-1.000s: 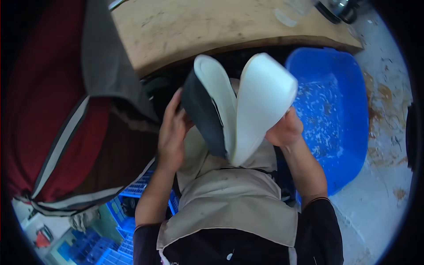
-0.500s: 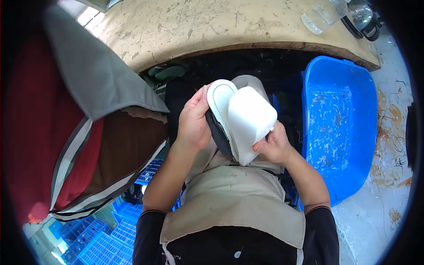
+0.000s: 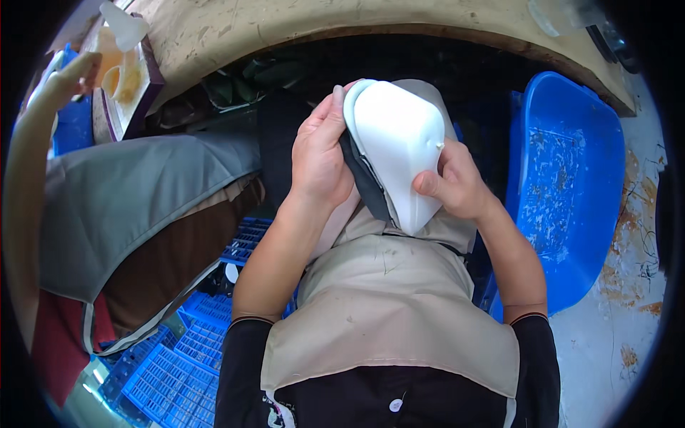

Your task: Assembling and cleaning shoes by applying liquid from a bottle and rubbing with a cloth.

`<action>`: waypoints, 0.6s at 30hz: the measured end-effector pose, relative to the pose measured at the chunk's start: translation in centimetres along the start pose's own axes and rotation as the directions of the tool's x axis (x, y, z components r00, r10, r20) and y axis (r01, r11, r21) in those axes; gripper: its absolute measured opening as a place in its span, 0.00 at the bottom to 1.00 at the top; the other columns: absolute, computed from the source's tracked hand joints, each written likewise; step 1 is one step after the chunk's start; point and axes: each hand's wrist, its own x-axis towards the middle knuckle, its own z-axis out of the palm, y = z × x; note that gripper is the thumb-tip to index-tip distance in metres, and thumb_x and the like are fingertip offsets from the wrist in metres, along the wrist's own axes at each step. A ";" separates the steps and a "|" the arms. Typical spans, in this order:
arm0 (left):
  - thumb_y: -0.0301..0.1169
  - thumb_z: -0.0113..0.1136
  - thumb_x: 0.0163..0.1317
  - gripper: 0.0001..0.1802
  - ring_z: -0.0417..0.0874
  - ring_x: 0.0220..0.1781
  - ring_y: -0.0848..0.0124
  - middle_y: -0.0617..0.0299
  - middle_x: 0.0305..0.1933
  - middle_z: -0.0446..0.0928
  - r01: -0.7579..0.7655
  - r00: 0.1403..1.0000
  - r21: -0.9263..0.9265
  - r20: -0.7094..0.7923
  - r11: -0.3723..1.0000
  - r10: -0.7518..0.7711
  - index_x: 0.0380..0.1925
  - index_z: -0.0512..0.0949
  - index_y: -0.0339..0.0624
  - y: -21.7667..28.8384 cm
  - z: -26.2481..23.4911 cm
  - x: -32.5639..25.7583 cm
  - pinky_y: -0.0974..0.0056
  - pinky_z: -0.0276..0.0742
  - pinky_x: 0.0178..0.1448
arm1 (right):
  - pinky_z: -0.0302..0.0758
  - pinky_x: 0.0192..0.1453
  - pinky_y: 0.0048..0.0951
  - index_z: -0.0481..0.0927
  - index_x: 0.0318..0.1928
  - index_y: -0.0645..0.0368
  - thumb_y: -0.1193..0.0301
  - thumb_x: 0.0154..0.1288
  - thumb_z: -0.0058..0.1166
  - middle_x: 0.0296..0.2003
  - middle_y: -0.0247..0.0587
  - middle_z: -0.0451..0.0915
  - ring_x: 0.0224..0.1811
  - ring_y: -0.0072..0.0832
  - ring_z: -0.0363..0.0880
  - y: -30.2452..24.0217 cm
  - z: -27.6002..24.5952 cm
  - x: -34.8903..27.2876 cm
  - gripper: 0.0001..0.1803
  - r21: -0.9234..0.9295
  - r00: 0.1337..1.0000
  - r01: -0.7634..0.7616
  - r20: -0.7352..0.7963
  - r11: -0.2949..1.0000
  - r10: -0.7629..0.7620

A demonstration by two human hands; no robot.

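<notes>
Above my lap I hold a smooth white moulded piece (image 3: 399, 135), broad at its far end and tapering toward me, with a small nub on its right edge. It lies against a dark shoe upper (image 3: 365, 178) with a pale rim, and hides most of the upper's stitched bottom. My left hand (image 3: 321, 150) is closed round the upper's left side, thumb along the pale rim. On the right edge of the white piece, my right hand (image 3: 459, 180) grips with the thumb on its face; the other fingers are mostly hidden behind it.
A deep blue tub (image 3: 564, 207) stands at my right. Ahead curves a worn, pale table (image 3: 300, 21). At my left sits a person in a grey apron (image 3: 143, 192), a hand (image 3: 85, 70) raised near a yellowish cup (image 3: 112, 82). Blue crates (image 3: 171, 385) lie lower left.
The white piece has turned and moved over the pale stitched bottom, covering most of it. The co-worker has shifted, bringing an arm and the things at far left into view.
</notes>
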 end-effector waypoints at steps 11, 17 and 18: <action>0.41 0.50 0.81 0.22 0.82 0.49 0.73 0.55 0.53 0.83 -0.012 0.999 0.054 -0.030 0.998 0.013 0.60 0.79 0.34 1.2 -1.4 -0.4 0.68 0.81 0.53 | 0.78 0.52 0.34 0.74 0.62 0.67 0.57 0.63 0.69 0.47 0.51 0.84 0.44 0.37 0.83 -0.2 1.7 0.9 0.35 -0.079 0.997 -0.078 0.019 0.994 0.080; 0.39 0.49 0.82 0.22 0.80 0.51 0.73 0.56 0.52 0.82 -0.004 1.000 0.083 -0.008 0.997 0.005 0.61 0.78 0.32 2.1 -1.3 -0.8 0.69 0.76 0.56 | 0.78 0.57 0.39 0.66 0.73 0.67 0.55 0.63 0.69 0.55 0.57 0.83 0.51 0.46 0.84 -2.5 2.1 0.6 0.45 -0.177 0.993 -0.112 0.024 0.978 0.118; 0.39 0.49 0.82 0.22 0.80 0.51 0.73 0.56 0.52 0.82 -0.016 1.000 0.083 0.009 0.996 0.016 0.61 0.78 0.32 2.1 -1.4 -0.8 0.69 0.76 0.56 | 0.78 0.57 0.39 0.66 0.73 0.67 0.55 0.63 0.69 0.55 0.57 0.83 0.51 0.46 0.84 -2.7 2.0 0.6 0.45 -0.188 0.995 -0.097 0.019 0.977 0.103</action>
